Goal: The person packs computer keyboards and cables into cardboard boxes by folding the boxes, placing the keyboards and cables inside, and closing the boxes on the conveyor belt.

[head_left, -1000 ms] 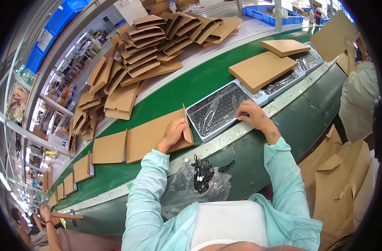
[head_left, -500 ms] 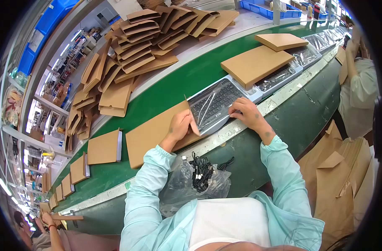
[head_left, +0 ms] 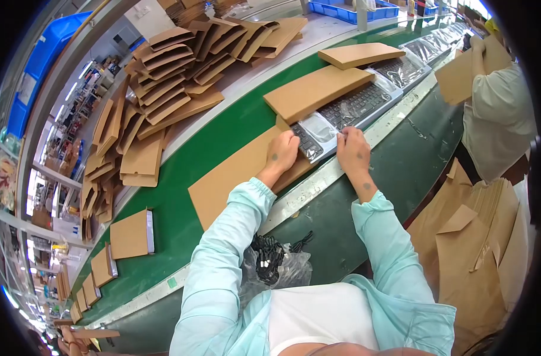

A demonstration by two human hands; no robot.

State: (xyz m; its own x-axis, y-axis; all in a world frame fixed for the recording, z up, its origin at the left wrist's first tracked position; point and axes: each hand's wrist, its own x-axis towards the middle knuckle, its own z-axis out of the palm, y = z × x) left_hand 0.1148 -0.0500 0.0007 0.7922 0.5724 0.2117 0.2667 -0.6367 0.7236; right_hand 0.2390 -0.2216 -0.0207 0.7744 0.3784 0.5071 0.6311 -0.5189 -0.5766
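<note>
A long cardboard box (head_left: 238, 172) lies on the green belt with its open end facing right. My left hand (head_left: 282, 152) is closed on the edge of that opening. A keyboard (head_left: 308, 144) in clear plastic sits partly inside the box; only its right end shows, with black keys and a pale end section. My right hand (head_left: 353, 153) has its fingers curled against the keyboard's right end, near the belt's metal rail. Just beyond is a second wrapped keyboard (head_left: 356, 105), with a closed cardboard box (head_left: 318, 92) resting partly over it.
Folded cardboard boxes (head_left: 169, 77) are heaped behind the belt. Several packed boxes (head_left: 131, 235) lie down the belt at left. A plastic bag of black cables (head_left: 270, 258) lies before me. At right, a co-worker (head_left: 499, 113) holds cardboard near brown paper sheets (head_left: 478, 237).
The keyboard has slid left, deeper into the box, so less of it shows. Both hands appear higher in view. The co-worker at right has raised a cardboard piece.
</note>
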